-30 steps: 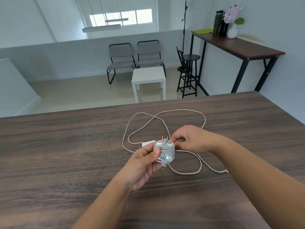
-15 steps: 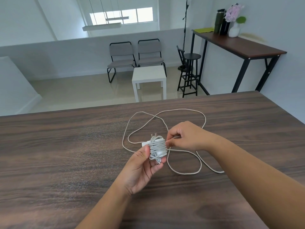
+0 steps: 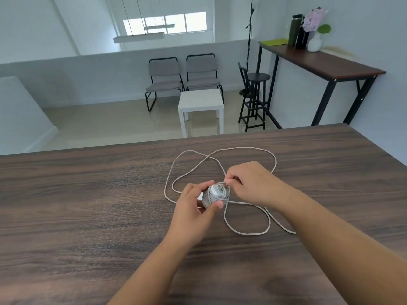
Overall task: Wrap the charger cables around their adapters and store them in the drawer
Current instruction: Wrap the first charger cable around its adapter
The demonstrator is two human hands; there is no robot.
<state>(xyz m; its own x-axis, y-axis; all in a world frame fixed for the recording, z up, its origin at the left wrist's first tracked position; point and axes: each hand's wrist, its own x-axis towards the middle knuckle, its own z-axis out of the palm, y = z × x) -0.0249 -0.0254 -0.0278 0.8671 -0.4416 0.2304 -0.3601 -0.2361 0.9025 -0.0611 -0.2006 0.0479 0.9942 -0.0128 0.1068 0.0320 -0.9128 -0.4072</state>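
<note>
My left hand (image 3: 193,208) grips a white charger adapter (image 3: 215,194) with several turns of its cable wound round it, held just above the dark wooden table (image 3: 88,205). My right hand (image 3: 248,183) pinches the cable right at the adapter's top edge. A second white cable (image 3: 246,233) lies in loose loops on the table around and behind both hands. A bit of another white adapter (image 3: 200,197) peeks out behind my left fingers. No drawer is in view.
The table's far edge runs across the middle of the view and its right edge slants down at the right. Beyond it stand a white side table (image 3: 200,102), two grey chairs (image 3: 182,78) and a black stool (image 3: 255,95).
My left hand has turned the wrapped adapter, its plug face now toward me. My right hand has carried the cable up over the adapter's top. The loose loops have barely shifted.
</note>
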